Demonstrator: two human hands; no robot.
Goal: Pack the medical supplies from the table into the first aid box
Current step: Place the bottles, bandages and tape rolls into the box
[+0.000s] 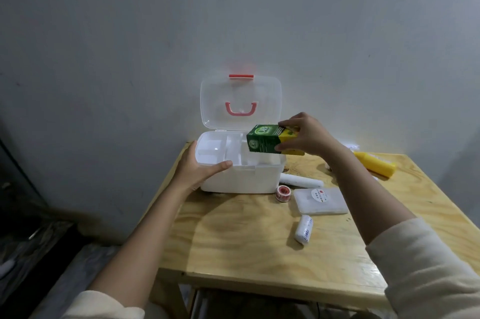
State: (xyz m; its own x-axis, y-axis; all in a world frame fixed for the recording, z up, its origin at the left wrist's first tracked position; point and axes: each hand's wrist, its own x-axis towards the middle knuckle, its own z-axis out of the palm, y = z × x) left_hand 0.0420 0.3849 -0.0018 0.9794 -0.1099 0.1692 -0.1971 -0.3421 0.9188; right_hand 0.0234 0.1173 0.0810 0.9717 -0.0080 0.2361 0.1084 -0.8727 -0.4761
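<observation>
The white first aid box [241, 178] stands at the table's far left corner, its clear lid [240, 100] with pink handle raised against the wall. A divided white tray shows inside. My left hand [197, 168] grips the box's left front corner, thumb on the rim. A green and yellow carton [267, 139] hangs over the box's right side, pinched by my right hand [304, 134] at its yellow end. On the table lie a white tube [301, 180], a red tape roll [282, 192], a flat white case [320, 201], a wrapped bandage roll [304, 230] and a yellow bottle [375, 163].
The wooden table [233, 240] stands against a grey wall. Its left and front edges drop to a dark floor. Loose supplies lie right of the box, toward the table's middle and far right.
</observation>
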